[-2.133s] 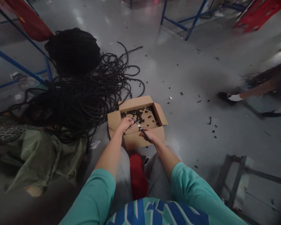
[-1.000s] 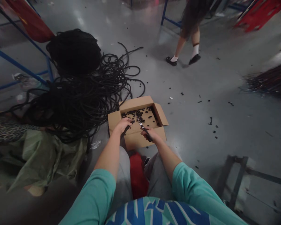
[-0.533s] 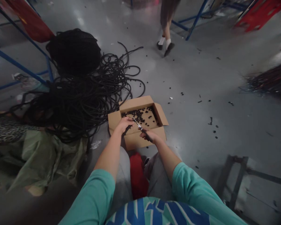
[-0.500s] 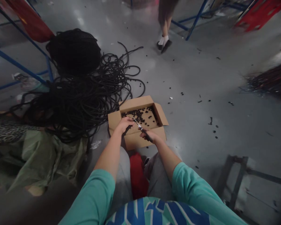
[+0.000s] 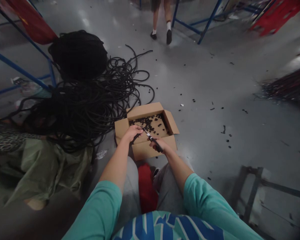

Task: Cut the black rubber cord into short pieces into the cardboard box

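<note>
Right hand (image 5: 163,145) gripping scissors (image 5: 149,135) mid-frame over box (image 5: 150,150), long axis diagonal, aimed up-left toward left hand (image 5: 133,132), which pinches cord (image 5: 135,138); flaps (image 5: 172,122) splayed outward, mostly open floor (image 5: 202,140) right, cord pile (image 5: 90,103) upper left.

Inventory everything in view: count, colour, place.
Cardboard box: one, brown, centre
Small pieces: many, black, inside
Scissors: one, black and silver, over box
Held cord: one, black, over box
Cord heap: one, black, left
Coil: one, black, behind heap
Fabrics: several, green and leopard-print, lower left
Frames: several, blue, top, left
Red items: three, upper corners, below box
Rack: one, dark grey, lower right
Wiry bundle: one, dark, right
Floor scraps: many, mostly black, right
Other person's legs: two, white-socked, top
Left hand: one, holding cord
Right hand: one, holding scissors
Sleeves: two, teal, bottom
</note>
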{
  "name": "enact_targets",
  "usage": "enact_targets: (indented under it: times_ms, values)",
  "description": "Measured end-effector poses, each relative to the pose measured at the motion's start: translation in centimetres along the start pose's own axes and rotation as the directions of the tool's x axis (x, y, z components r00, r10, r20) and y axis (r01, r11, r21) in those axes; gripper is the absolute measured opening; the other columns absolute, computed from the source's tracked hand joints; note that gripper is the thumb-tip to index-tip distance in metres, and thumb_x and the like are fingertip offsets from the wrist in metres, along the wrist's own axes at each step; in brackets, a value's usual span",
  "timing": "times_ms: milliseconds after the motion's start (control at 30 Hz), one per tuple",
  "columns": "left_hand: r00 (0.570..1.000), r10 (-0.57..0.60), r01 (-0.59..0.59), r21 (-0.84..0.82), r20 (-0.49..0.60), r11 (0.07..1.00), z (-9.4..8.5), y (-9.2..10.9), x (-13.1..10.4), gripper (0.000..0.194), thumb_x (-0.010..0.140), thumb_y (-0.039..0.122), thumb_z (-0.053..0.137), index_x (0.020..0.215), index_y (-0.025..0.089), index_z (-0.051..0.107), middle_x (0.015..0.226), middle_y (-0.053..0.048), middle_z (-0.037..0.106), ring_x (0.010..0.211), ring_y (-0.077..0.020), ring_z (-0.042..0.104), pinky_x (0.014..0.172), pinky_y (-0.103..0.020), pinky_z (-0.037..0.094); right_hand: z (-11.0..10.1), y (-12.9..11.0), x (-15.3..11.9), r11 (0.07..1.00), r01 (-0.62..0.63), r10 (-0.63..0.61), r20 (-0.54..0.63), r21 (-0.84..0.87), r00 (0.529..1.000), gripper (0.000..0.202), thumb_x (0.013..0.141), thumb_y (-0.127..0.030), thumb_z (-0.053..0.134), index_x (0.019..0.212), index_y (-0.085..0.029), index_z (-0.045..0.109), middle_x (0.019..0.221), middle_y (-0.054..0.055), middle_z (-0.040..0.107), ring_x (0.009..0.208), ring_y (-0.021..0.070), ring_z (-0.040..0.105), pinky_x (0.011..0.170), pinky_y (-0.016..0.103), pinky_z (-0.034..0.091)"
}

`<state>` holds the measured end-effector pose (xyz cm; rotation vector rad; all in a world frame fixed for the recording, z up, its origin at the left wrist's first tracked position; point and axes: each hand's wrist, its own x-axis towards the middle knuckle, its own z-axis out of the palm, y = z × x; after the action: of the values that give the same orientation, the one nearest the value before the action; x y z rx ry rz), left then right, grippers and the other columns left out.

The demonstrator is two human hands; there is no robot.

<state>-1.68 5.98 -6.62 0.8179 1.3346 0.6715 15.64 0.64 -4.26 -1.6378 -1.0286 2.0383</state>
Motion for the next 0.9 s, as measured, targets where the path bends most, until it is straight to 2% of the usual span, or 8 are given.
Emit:
enact_targets:
  times_ms: [200,367,567,633,800,900]
  values:
    - [0.999,0.026,-0.023,0.07,-0.041,0.997,-0.05,0.11,-0.16,0.017,0.064,0.017,0.066,0.073,0.011,0.053,0.046,0.005,0.051,0.037,-0.0069,0.048,0.04,-0.019,0.036,0.02,0.39,0.53,1.0,0.005,-0.004,-0.044,0.028,0.999,0.041,0.05,-0.01,0.051,0.091,-0.013,0.058,0.032,-0.011,0.037,0.028,0.005,0.031,0.031,0.017,0.02]
    - [0.998,0.034,-0.028,0.11,-0.048,0.994,-0.15,0.38,-0.25,0.015,0.065,0.02,0.066,0.068,0.011,0.053,0.044,0.005,0.049,0.034,-0.0053,0.044,0.039,-0.019,0.034,-0.22,0.29,0.34,0.998,0.014,-0.018,0.049,0.067,0.999,0.046,0.05,-0.013,0.053,0.096,-0.012,0.056,0.036,-0.009,0.042,0.032,0.0071,0.038,0.033,0.017,0.025]
    - [0.991,-0.011,-0.005,0.12,0.132,0.993,-0.45,0.55,-0.63,0.017,0.069,0.024,0.062,0.064,0.011,0.052,0.049,0.002,0.052,0.033,-0.0037,0.041,0.035,-0.018,0.028,-0.48,0.11,0.14,0.998,0.017,-0.024,0.099,0.067,0.995,0.048,0.051,-0.015,0.055,0.099,-0.013,0.054,0.038,-0.009,0.044,0.032,0.0068,0.038,0.033,0.017,0.026]
    - [0.989,-0.015,-0.003,0.118,0.15,0.993,-0.53,0.62,-0.7,0.02,0.07,0.026,0.061,0.062,0.011,0.051,0.051,0.001,0.053,0.032,-0.0031,0.039,0.034,-0.017,0.027,-0.45,0.11,0.13,0.997,0.017,-0.024,0.094,0.076,0.995,0.045,0.052,-0.016,0.055,0.097,-0.013,0.055,0.037,-0.01,0.042,0.031,0.0061,0.036,0.033,0.017,0.024]
    - [0.993,-0.016,0.002,0.119,0.115,0.993,-0.48,0.46,-0.53,0.02,0.073,0.026,0.057,0.062,0.01,0.05,0.051,0.0,0.053,0.031,-0.0031,0.039,0.032,-0.017,0.025,-0.16,0.33,0.4,0.998,-0.003,0.0,0.038,0.064,0.999,0.041,0.052,-0.015,0.055,0.093,-0.012,0.056,0.034,-0.01,0.039,0.028,0.0055,0.032,0.032,0.018,0.022]
    - [0.999,-0.017,0.012,0.113,0.042,0.993,-0.37,0.39,-0.37,0.014,0.072,0.02,0.058,0.065,0.011,0.05,0.049,0.001,0.052,0.033,-0.0038,0.042,0.034,-0.016,0.029,-0.15,0.58,0.75,0.998,0.018,-0.017,-0.015,0.064,1.0,0.042,0.051,-0.014,0.055,0.093,-0.012,0.056,0.036,-0.01,0.04,0.03,0.0057,0.033,0.033,0.018,0.023]
